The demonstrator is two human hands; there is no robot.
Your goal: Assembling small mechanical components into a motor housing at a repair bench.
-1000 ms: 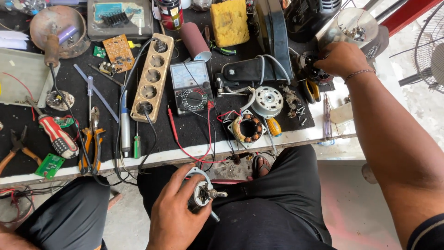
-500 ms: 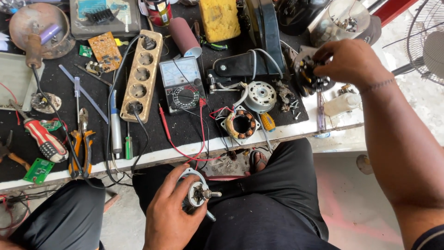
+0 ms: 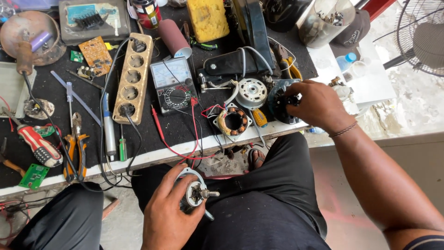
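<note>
My left hand point(image 3: 169, 215) grips a small motor rotor point(image 3: 196, 193) with a metal end plate and a threaded shaft pointing right, held over my lap. My right hand point(image 3: 319, 104) rests on a dark round motor housing point(image 3: 280, 103) at the right front edge of the black workbench point(image 3: 185, 132), fingers closed around its middle. Just left of it lie a silver motor end cap point(image 3: 250, 92) and a copper-wound stator point(image 3: 233, 121).
An analog multimeter point(image 3: 173, 88) with red and black leads sits mid-bench. A beige socket strip point(image 3: 134, 76), pliers point(image 3: 76, 148), a red-handled screwdriver point(image 3: 39, 146), circuit boards, a yellow sponge point(image 3: 208, 18) and a jar of screws point(image 3: 326, 21) crowd the bench. A fan point(image 3: 423, 37) stands far right.
My right hand has come down from the back right of the bench onto the dark motor housing near the front edge. The left hand keeps holding the rotor over my lap.
</note>
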